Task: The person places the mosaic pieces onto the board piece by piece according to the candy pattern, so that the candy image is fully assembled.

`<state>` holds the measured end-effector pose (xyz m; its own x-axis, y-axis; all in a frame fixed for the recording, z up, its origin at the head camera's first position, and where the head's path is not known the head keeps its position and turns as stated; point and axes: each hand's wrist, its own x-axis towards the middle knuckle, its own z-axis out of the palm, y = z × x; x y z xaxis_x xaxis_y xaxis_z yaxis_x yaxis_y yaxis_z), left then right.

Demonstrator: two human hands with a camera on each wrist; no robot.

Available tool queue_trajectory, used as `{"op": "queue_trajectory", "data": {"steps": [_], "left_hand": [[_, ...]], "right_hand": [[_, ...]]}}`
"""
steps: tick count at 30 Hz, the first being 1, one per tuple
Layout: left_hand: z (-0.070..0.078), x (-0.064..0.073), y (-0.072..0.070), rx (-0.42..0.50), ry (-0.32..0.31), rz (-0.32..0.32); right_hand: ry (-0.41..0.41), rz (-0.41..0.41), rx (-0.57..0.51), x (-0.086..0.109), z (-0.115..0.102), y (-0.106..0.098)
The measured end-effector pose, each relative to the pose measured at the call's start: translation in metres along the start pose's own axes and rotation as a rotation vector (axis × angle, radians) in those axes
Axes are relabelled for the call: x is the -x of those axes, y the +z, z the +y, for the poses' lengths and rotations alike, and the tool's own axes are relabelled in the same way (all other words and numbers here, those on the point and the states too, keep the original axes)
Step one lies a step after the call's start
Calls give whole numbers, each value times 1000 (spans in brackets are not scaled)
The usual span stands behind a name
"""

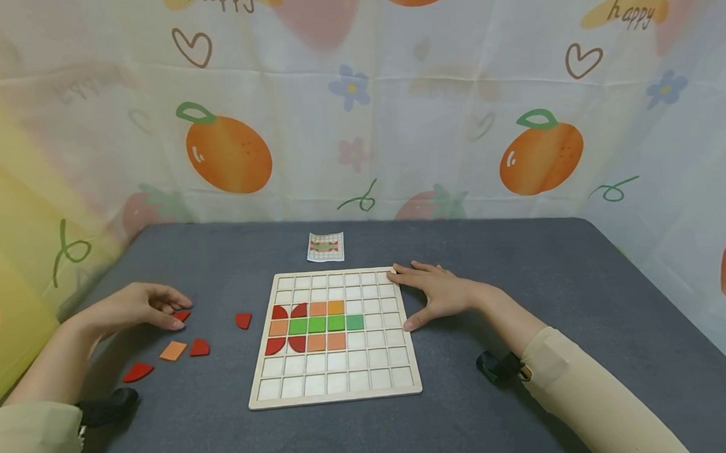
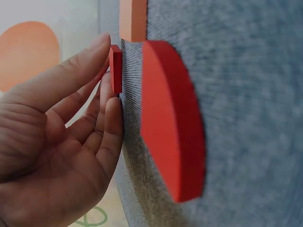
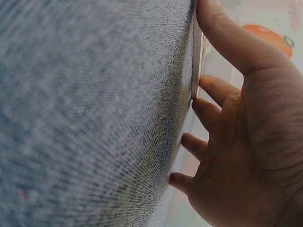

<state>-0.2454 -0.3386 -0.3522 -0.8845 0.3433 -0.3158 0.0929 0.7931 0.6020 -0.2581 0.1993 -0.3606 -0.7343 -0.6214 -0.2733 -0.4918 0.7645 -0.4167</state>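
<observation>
My left hand (image 1: 137, 306) is at the left of the table, thumb and fingers about a red quarter-round tile (image 2: 116, 69), pinching it at the table surface. Near that hand lie an orange square tile (image 1: 173, 351) and more red tiles (image 1: 139, 373). The pale wooden grid board (image 1: 335, 400) lies flat in the middle, its left part filled with red, orange and green tiles (image 1: 316, 324). At the board's right edge rests my right hand (image 1: 441, 292), fingers spread, thumb and fingertips touching the frame.
Behind the board lies a small pattern card (image 1: 325, 247) showing a coloured grid. One red tile (image 1: 243, 321) sits between the left hand and the board. A printed fabric curtain (image 1: 358, 118) hangs behind the dark grey table (image 1: 505, 416).
</observation>
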Motion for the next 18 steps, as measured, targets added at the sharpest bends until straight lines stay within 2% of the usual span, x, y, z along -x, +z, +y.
{"op": "queue_trajectory", "data": {"steps": [18], "left_hand": [[-3,0,3,-3,29,44]], "right_hand": [[-3,5,-4,0,-1,0]]}}
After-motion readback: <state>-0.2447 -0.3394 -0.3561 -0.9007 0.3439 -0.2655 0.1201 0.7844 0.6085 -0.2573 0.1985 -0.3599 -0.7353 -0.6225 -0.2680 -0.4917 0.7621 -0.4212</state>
